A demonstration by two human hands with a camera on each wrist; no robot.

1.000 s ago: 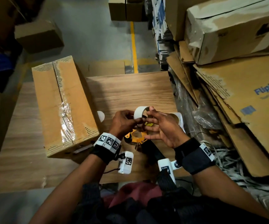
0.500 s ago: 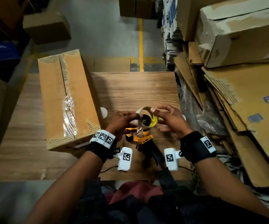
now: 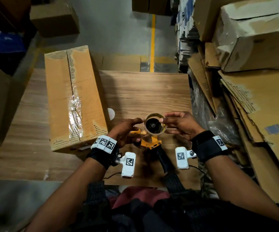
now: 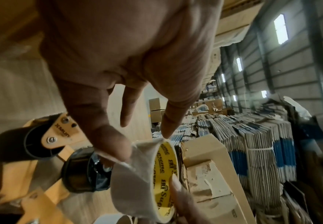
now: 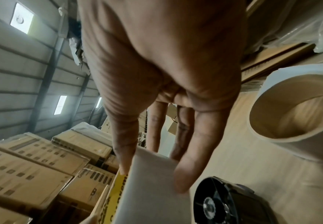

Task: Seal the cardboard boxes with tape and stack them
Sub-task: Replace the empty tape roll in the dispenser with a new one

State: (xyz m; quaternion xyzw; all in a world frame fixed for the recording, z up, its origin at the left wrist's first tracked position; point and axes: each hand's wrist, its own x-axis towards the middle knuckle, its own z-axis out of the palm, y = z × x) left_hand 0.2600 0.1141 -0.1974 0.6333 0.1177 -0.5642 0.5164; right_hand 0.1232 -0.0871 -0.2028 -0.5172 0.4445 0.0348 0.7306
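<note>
step: loading tape | my left hand point(image 3: 127, 129) and right hand point(image 3: 179, 125) pinch the tape roll point(image 3: 153, 125) to seat it on the dispenser point(image 3: 150, 143) | box point(image 3: 73, 96) left of dispenser on desk point(image 3: 145, 91), awaiting sealing

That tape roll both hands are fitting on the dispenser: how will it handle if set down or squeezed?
The tape roll is a hollow ring with little tape on its core, so probably light and squashable. Round, so likely to roll if set on edge on the table. Both hands pinch its rim.

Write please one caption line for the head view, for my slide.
Both hands, left hand and right hand, hold a tape roll over the yellow dispenser, beside a taped cardboard box.
</note>
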